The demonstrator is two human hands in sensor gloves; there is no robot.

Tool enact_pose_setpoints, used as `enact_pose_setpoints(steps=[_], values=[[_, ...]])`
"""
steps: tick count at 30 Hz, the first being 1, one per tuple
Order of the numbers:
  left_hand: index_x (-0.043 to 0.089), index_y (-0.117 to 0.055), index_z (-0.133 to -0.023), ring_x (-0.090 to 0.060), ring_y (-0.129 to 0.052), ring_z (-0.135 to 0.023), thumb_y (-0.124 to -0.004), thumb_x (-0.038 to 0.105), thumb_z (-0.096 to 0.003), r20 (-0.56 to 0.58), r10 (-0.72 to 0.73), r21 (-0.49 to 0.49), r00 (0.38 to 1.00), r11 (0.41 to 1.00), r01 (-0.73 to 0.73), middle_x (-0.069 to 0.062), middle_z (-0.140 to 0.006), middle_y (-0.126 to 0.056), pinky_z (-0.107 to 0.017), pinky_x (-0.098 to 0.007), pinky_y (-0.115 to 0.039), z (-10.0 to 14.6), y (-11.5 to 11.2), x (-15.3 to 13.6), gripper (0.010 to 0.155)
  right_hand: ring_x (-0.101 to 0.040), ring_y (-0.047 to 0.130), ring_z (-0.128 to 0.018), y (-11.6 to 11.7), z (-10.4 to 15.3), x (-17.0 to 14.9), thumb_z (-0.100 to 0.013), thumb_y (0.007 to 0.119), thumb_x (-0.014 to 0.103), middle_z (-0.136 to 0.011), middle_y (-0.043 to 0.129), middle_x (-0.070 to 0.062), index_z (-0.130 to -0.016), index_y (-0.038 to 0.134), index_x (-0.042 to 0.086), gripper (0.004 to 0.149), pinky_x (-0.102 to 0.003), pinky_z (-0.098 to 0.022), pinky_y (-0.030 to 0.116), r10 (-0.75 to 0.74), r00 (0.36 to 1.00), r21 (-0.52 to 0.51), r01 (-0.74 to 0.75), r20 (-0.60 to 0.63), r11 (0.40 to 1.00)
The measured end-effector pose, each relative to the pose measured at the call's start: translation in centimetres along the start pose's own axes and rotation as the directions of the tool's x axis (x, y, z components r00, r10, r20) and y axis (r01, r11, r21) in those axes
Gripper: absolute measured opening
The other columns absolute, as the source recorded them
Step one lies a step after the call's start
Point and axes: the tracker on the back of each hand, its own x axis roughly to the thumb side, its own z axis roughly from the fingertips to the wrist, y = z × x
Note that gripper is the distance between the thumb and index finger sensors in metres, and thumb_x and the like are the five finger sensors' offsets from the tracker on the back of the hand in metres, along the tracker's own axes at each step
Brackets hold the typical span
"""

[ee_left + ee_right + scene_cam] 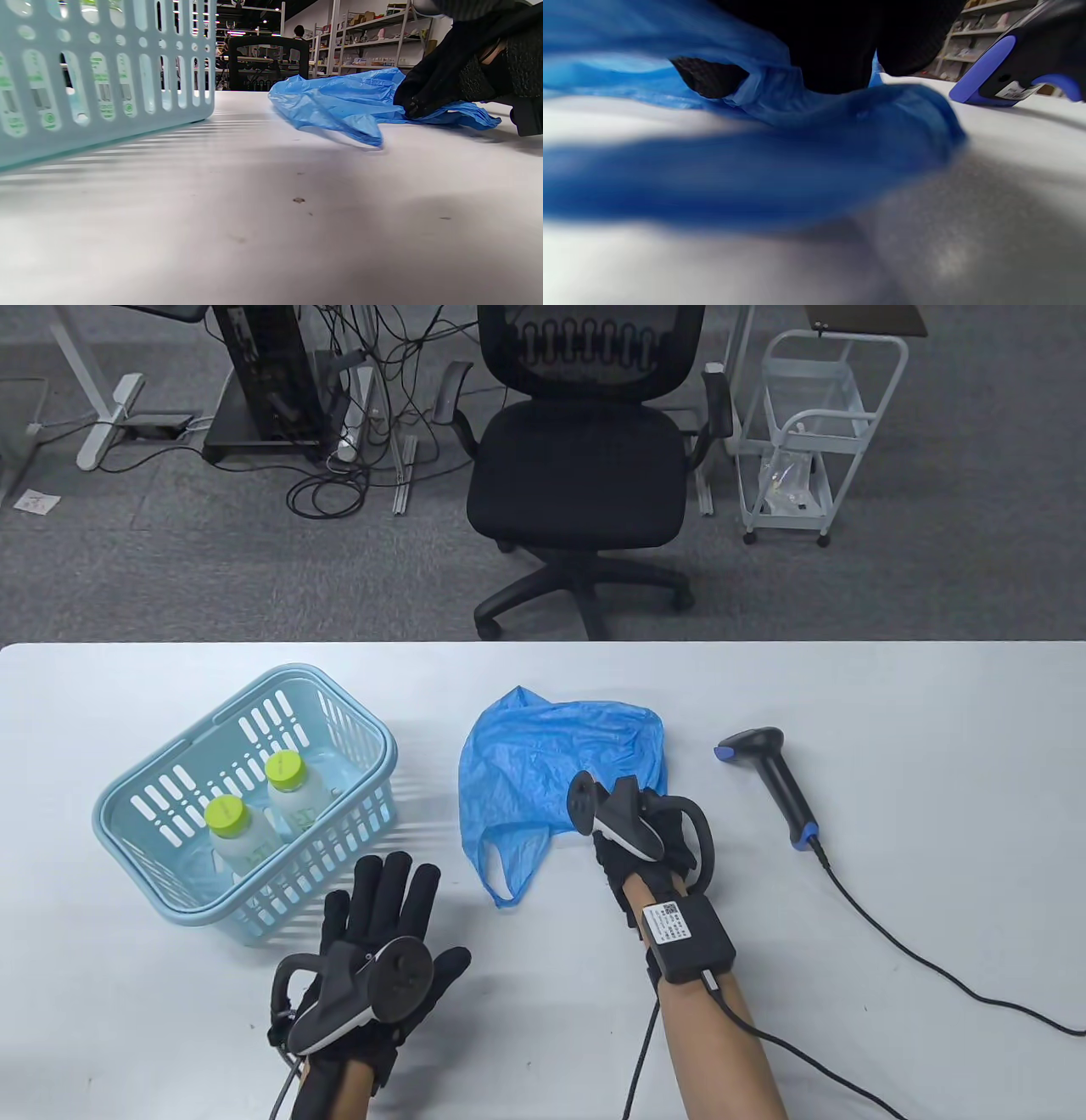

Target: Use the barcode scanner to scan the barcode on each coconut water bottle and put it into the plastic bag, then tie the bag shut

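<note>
Two coconut water bottles with green caps stand in a light blue basket at the table's left. A crumpled blue plastic bag lies in the middle. My right hand sits on the bag's near right edge, its fingers curled down and pinching the plastic; in the right wrist view the bag folds around them. My left hand hovers flat with straight, spread fingers just in front of the basket, holding nothing. The black and blue barcode scanner lies to the right of the bag.
The scanner's cable trails across the table's right side to its edge. An office chair stands beyond the far edge. Bare white tabletop lies between the basket and the bag. The scanner's head is close to my right hand.
</note>
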Motion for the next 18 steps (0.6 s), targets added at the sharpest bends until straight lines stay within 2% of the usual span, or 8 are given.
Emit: enact_pose_setpoints(steps=[5, 8, 12, 14, 15, 17, 18], values=[[0.017, -0.002, -0.126, -0.050, -0.002, -0.118, -0.059, 0.072, -0.0646, 0.059, 0.078, 0.078, 0.995, 0.994, -0.082, -0.017, -0.131, 0.003, -0.078, -0.075, -0.022, -0.7, 0.7, 2.4, 0.100, -0.017, 0.101, -0.063, -1.8, 3.8, -0.6, -0.053, 0.080, 0.037, -0.075, 0.096, 0.000, -0.087, 0.080, 0.019, 0.038, -0.050, -0.063, 0.080, -0.166, 0.982, 0.005, 0.166, 0.096, 0.986], [0.016, 0.001, -0.125, -0.053, -0.003, -0.118, -0.063, 0.071, -0.0647, 0.063, 0.006, 0.082, 0.998, 0.997, -0.012, -0.019, -0.131, 0.003, -0.078, -0.076, -0.023, -1.7, 1.2, 3.9, 0.104, -0.017, 0.101, -0.061, -3.4, 7.1, -0.8, -0.054, 0.079, 0.036, -0.074, 0.095, -0.001, -0.088, 0.078, 0.017, 0.039, -0.051, -0.062, 0.081, -0.251, 0.954, 0.009, 0.253, 0.165, 0.967], [0.015, 0.002, -0.124, -0.059, -0.010, -0.118, -0.069, 0.069, -0.0637, -0.003, -0.125, 0.062, 0.992, 0.990, 0.125, -0.020, -0.131, 0.001, -0.078, -0.078, -0.028, -3.2, 0.9, 4.7, 0.108, -0.017, 0.100, -0.061, -5.5, 11.2, -1.4, -0.054, 0.078, 0.035, -0.074, 0.095, -0.002, -0.089, 0.078, 0.016, 0.039, -0.051, -0.062, 0.081, -0.398, 0.878, 0.073, 0.393, 0.267, 0.916], [0.015, -0.001, -0.125, -0.062, -0.023, -0.118, -0.072, 0.066, -0.0639, -0.064, -0.181, 0.013, 0.981, 0.983, 0.183, -0.019, -0.132, -0.005, -0.078, -0.078, -0.037, -3.6, 0.2, 4.1, 0.107, -0.018, 0.100, -0.061, -6.2, 12.9, -2.3, -0.054, 0.078, 0.034, -0.074, 0.095, -0.003, -0.088, 0.078, 0.016, 0.039, -0.052, -0.062, 0.080, -0.525, 0.795, 0.155, 0.502, 0.304, 0.851], [0.015, -0.006, -0.125, -0.062, -0.034, -0.118, -0.075, 0.063, -0.0645, -0.089, -0.179, 0.027, 0.980, 0.983, 0.182, -0.019, -0.133, -0.010, -0.078, -0.077, -0.042, -3.6, 0.0, 3.7, 0.103, -0.018, 0.100, -0.061, -6.3, 13.4, -2.7, -0.054, 0.078, 0.034, -0.074, 0.094, -0.003, -0.089, 0.078, 0.016, 0.039, -0.052, -0.062, 0.080, -0.569, 0.758, 0.189, 0.537, 0.319, 0.822], [0.018, -0.023, -0.127, -0.052, -0.067, -0.112, -0.081, 0.053, -0.0644, -0.131, -0.136, 0.084, 0.982, 0.985, 0.148, -0.015, -0.132, -0.039, -0.076, -0.071, -0.059, -3.6, -0.1, 2.2, 0.092, -0.018, 0.100, -0.061, -6.1, 14.2, -4.1, -0.054, 0.078, 0.034, -0.074, 0.094, -0.003, -0.088, 0.078, 0.016, 0.039, -0.052, -0.062, 0.080, -0.648, 0.684, 0.248, 0.600, 0.334, 0.761], [0.017, -0.028, -0.126, -0.048, -0.075, -0.109, -0.081, 0.050, -0.0649, -0.125, -0.099, 0.085, 0.987, 0.990, 0.110, -0.013, -0.130, -0.048, -0.075, -0.068, -0.065, -3.5, 0.0, 1.6, 0.087, -0.018, 0.100, -0.061, -5.8, 14.2, -4.5, -0.054, 0.079, 0.034, -0.073, 0.095, -0.003, -0.088, 0.079, 0.016, 0.039, -0.052, -0.062, 0.080, -0.678, 0.654, 0.265, 0.625, 0.337, 0.734]])
